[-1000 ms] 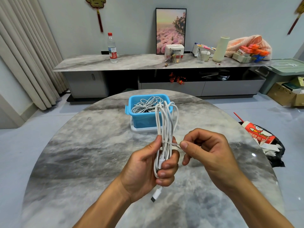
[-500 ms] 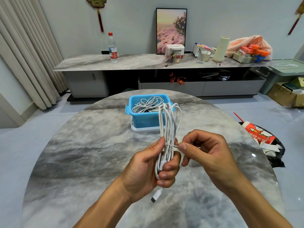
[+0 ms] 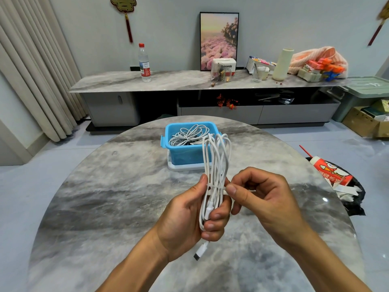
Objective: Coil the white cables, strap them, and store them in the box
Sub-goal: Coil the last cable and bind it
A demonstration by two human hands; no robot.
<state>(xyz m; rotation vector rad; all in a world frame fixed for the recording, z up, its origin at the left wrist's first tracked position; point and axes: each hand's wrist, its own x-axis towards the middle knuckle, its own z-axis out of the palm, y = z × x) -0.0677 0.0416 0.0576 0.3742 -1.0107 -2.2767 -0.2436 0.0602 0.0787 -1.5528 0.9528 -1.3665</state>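
Compared with half a second earlier, both hands and the coiled white cable (image 3: 215, 165) sit slightly further right, and the loop tops lean a little more over the blue box (image 3: 185, 152).

Left hand (image 3: 189, 216): fingers (image 3: 214, 225) are curled around the lower half of the coil, thumb pressed against its left side, holding it roughly upright above the table (image 3: 105, 207). One connector (image 3: 201, 251) hangs free below this hand; a second connector lies inside the grip.

Right hand (image 3: 261, 197): thumb and index finger are pinched on a thin white strap (image 3: 219, 187) that runs across the middle of the coil, just above the left hand's fingers. The remaining fingers are curled.

Blue box: it stands on a white lid or tray (image 3: 183, 167) at the far side of the round marble table, beyond the hands. Loose loops of another white cable (image 3: 187, 135) lie inside it. From this view the held coil's upper loops overlap the box's right front corner.

Background: a water bottle (image 3: 144, 64) and a framed picture (image 3: 219, 41) stand on the long sideboard.
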